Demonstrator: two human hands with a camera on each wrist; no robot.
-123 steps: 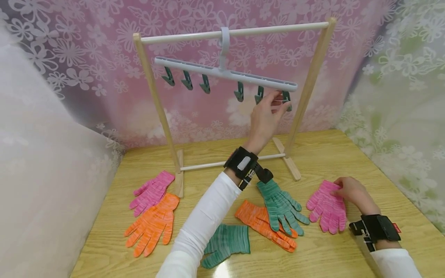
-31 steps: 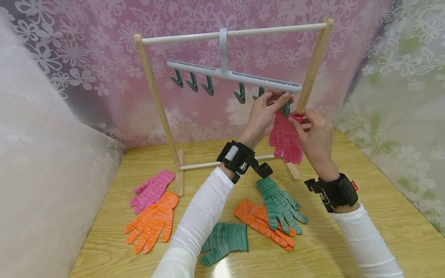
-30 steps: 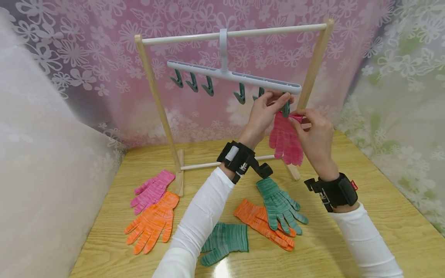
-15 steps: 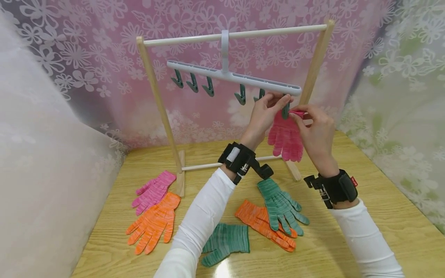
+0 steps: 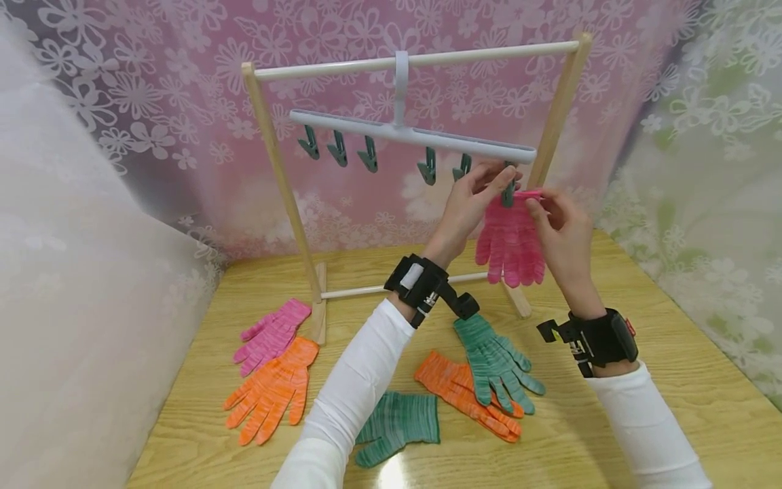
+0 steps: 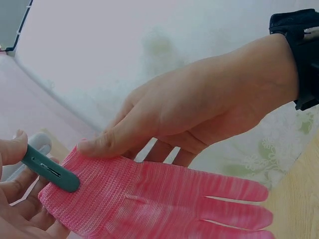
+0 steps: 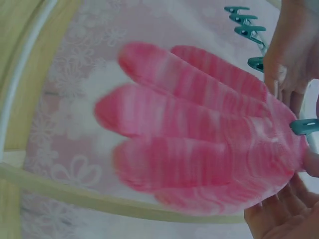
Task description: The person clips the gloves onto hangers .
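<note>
In the head view, my left hand (image 5: 467, 200) pinches the upper end of a dark green clip (image 5: 508, 193) at the right end of the pale grey clip hanger (image 5: 409, 135). A pink knitted glove (image 5: 512, 241) hangs fingers down, its cuff under that clip. My right hand (image 5: 565, 234) pinches the cuff's right corner between thumb and fingers. From the left wrist view, the green clip (image 6: 52, 172) lies across the pink cuff (image 6: 89, 194), with the left thumb (image 6: 12, 149) on its end. In the right wrist view, the pink glove (image 7: 199, 129) hides part of both hands.
The hanger hooks onto a wooden rack (image 5: 476, 54); several other green clips (image 5: 368, 155) hang bare. On the table lie another pink glove (image 5: 271, 336), an orange glove (image 5: 269, 394), a green glove (image 5: 400, 424), and a second green glove (image 5: 497, 363) overlapping another orange glove (image 5: 458, 390).
The right hand has lifted the pink glove from the table's right side to the end clip. In the last second, the cuff has straightened under the clip, while the left hand stays on it.
</note>
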